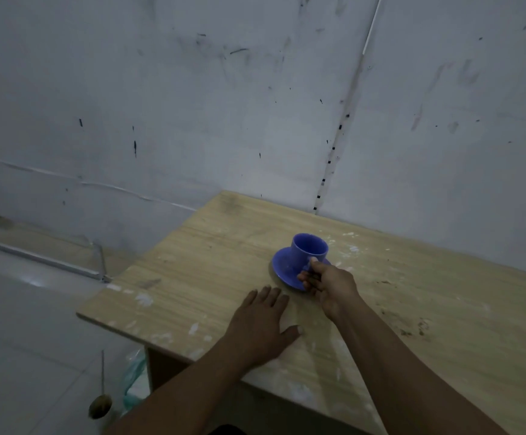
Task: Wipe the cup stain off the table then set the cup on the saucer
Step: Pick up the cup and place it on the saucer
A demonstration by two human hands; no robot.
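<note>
A blue cup (pixel 308 250) stands upright on a blue saucer (pixel 282 267) near the middle of the wooden table (pixel 412 309). My right hand (pixel 327 285) is closed around the cup's handle, which it hides. My left hand (pixel 263 321) lies flat on the table with its fingers spread, just in front of the saucer and holding nothing. No cloth shows in view, and I cannot make out a cup stain on the wood.
White smears and dark specks (pixel 412 329) mark the tabletop. A grey scuffed wall (pixel 255 105) rises right behind the table. Left of the table are a tiled floor, a metal frame (pixel 67 262), a plastic bag (pixel 134 375) and a stick with a round end (pixel 101 403).
</note>
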